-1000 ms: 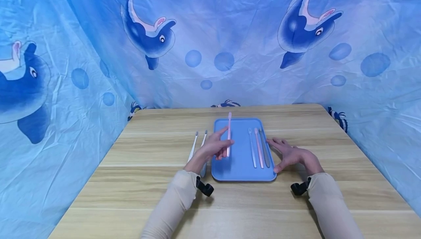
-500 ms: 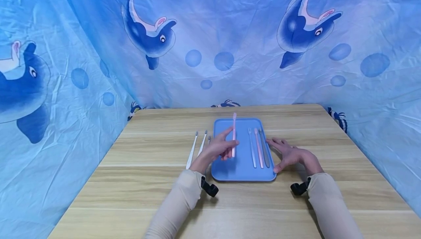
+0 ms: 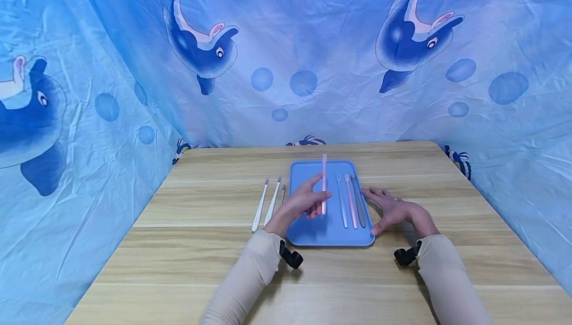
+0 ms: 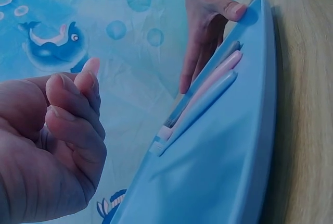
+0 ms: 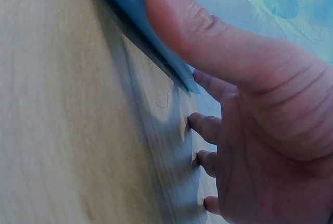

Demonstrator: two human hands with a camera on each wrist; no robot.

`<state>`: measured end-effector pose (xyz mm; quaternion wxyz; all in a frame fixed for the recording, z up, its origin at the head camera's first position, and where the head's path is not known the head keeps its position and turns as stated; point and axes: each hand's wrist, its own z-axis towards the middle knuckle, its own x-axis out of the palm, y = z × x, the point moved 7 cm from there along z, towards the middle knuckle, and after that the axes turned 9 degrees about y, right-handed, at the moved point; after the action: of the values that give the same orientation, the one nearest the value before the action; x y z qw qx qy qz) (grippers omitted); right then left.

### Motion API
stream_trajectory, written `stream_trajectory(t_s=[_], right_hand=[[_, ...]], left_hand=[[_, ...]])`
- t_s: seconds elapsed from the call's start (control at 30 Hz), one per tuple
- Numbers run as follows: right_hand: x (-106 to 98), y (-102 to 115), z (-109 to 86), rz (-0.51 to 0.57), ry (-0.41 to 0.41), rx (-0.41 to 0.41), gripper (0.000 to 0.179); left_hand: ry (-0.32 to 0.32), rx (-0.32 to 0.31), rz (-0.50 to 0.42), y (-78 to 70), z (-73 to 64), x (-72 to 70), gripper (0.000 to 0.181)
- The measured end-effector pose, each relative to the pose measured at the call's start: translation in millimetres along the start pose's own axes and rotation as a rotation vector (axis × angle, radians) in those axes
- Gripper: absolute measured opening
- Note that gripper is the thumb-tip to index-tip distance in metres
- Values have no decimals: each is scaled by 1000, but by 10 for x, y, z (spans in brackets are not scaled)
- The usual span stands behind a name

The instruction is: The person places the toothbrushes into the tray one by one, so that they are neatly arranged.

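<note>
My left hand (image 3: pixel 306 201) pinches a pink toothbrush (image 3: pixel 324 168) by the handle, bristle end pointing away, over the middle of the blue tray (image 3: pixel 304 238). In the left wrist view, the curled fingers (image 4: pixel 75 125) hide most of that brush. Along the tray's right side lie a light blue toothbrush (image 3: pixel 342 205), another pink toothbrush (image 3: pixel 351 203) and a grey toothbrush (image 3: pixel 360 208), roughly side by side. With fingers spread, my right hand (image 3: pixel 395 211) touches the tray's right edge; in the right wrist view its thumb (image 5: pixel 192 31) rests on the rim.
Left of the tray, two white toothbrushes (image 3: pixel 259 208) lie on the wooden table (image 3: pixel 187 255), beside a darker toothbrush (image 3: pixel 283 193) partly covered by the left hand. A blue dolphin-print curtain (image 3: pixel 286 56) surrounds the table's back and sides.
My left hand has carried the pink toothbrush rightward over the tray, uncovering more of the brushes on the table. The right hand and tray have stayed put.
</note>
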<state>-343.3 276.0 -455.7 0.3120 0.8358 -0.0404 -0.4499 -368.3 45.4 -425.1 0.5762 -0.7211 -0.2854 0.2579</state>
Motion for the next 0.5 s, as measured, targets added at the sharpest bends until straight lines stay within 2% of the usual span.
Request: stream_trajectory(t_s=[0.5], right_hand=[[-14, 30, 7, 12, 17, 27, 130]], left_hand=[[22, -21, 17, 61, 146, 114, 77]])
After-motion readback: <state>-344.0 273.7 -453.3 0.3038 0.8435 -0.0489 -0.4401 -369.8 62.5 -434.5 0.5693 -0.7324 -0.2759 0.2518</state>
